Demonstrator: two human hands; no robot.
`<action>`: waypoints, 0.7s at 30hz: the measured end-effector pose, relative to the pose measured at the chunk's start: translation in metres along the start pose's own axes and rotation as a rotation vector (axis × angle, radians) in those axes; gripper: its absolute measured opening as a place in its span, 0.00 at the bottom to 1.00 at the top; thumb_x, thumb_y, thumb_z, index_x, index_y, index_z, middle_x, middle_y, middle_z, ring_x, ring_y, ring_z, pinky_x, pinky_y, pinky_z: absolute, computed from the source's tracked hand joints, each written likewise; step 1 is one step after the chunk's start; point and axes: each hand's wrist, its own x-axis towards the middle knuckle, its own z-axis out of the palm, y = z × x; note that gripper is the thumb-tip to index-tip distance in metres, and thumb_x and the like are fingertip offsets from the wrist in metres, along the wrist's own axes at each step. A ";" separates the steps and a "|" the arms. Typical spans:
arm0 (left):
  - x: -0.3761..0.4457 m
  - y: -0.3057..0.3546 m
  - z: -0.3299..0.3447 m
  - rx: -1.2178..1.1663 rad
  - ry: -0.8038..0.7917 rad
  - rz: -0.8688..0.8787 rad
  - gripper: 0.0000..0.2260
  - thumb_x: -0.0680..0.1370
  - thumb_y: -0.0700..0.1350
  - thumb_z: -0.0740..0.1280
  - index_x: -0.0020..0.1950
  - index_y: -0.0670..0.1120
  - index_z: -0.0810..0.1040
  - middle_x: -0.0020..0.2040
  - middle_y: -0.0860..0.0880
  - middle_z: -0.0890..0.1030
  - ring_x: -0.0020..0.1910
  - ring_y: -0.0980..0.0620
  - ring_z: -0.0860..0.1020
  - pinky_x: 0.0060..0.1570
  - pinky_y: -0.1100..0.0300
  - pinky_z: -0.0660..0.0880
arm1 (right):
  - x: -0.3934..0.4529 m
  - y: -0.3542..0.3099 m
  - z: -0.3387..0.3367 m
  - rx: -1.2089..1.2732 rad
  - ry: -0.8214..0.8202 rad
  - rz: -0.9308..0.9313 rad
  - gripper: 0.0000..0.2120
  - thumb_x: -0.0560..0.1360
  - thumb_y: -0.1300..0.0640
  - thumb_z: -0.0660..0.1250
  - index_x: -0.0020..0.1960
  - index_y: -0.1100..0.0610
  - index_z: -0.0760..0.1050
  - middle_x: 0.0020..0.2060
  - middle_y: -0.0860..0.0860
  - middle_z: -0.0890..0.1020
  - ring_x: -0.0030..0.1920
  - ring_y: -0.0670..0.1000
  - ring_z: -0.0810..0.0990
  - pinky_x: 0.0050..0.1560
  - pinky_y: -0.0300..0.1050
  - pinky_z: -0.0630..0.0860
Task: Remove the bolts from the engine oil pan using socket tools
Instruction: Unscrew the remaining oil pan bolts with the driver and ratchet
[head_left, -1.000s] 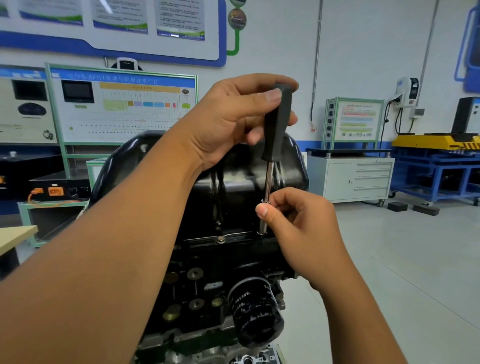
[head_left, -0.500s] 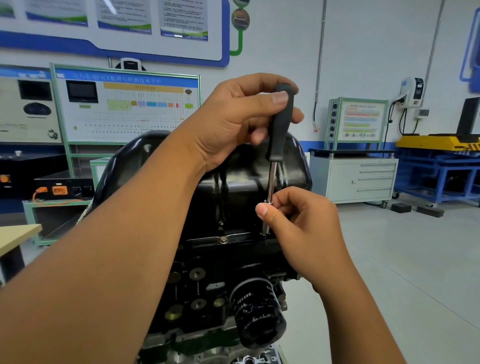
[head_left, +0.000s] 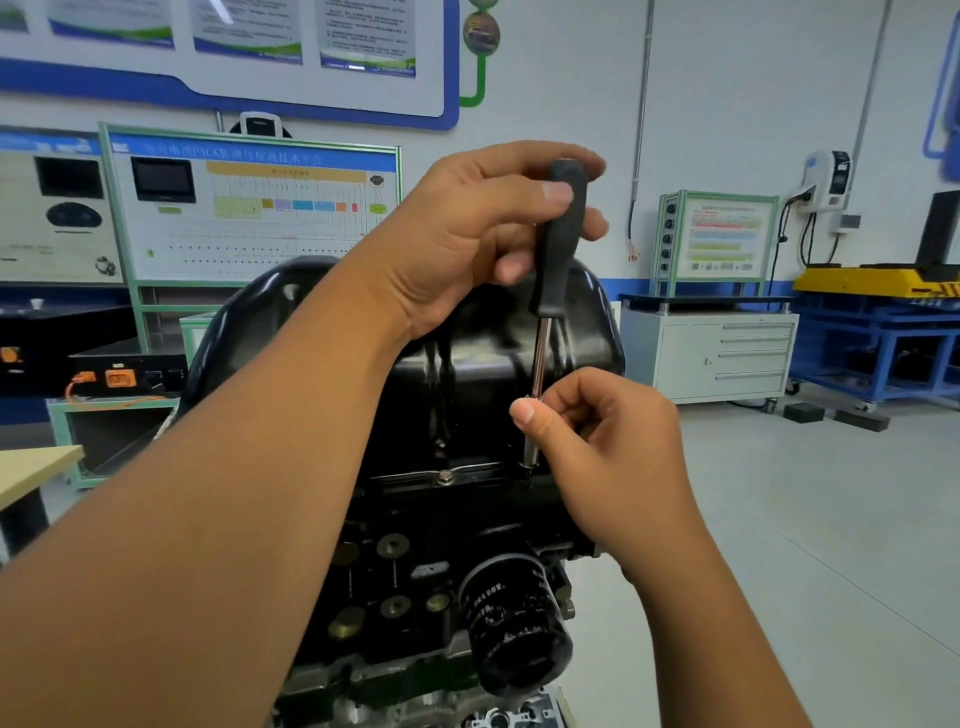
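Head view, left to right: left hand wrapped around black handle of socket driver, held near upright above black oil pan. Exposed bolt seated on pan flange, just left of driver tip. Socket end planted on flange at second bolt, itself hidden. Right hand pinched round steel shaft low down, steadying. Likely mid-unscrewing; next called for more handle turns, then lifting straight up. Open floor to right; pan wall close behind shaft, little room for tilting.
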 end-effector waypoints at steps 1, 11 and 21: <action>0.000 0.000 -0.002 -0.025 -0.006 -0.005 0.12 0.79 0.39 0.64 0.60 0.43 0.81 0.48 0.39 0.86 0.26 0.54 0.69 0.31 0.64 0.66 | 0.000 0.000 -0.002 0.004 -0.025 -0.001 0.12 0.75 0.52 0.76 0.35 0.51 0.77 0.28 0.49 0.79 0.28 0.45 0.73 0.31 0.35 0.70; 0.001 -0.008 0.001 0.024 0.124 0.052 0.10 0.75 0.40 0.74 0.52 0.48 0.77 0.38 0.53 0.81 0.36 0.53 0.77 0.38 0.54 0.72 | 0.000 -0.001 -0.003 0.035 0.017 0.009 0.12 0.72 0.51 0.79 0.34 0.50 0.79 0.26 0.47 0.78 0.27 0.42 0.73 0.31 0.32 0.70; 0.000 -0.005 0.001 -0.018 0.097 0.046 0.08 0.79 0.38 0.69 0.57 0.42 0.78 0.45 0.41 0.85 0.26 0.59 0.73 0.29 0.63 0.64 | 0.000 -0.001 -0.004 0.035 -0.009 0.013 0.11 0.75 0.51 0.76 0.35 0.50 0.80 0.27 0.48 0.78 0.26 0.42 0.73 0.30 0.33 0.69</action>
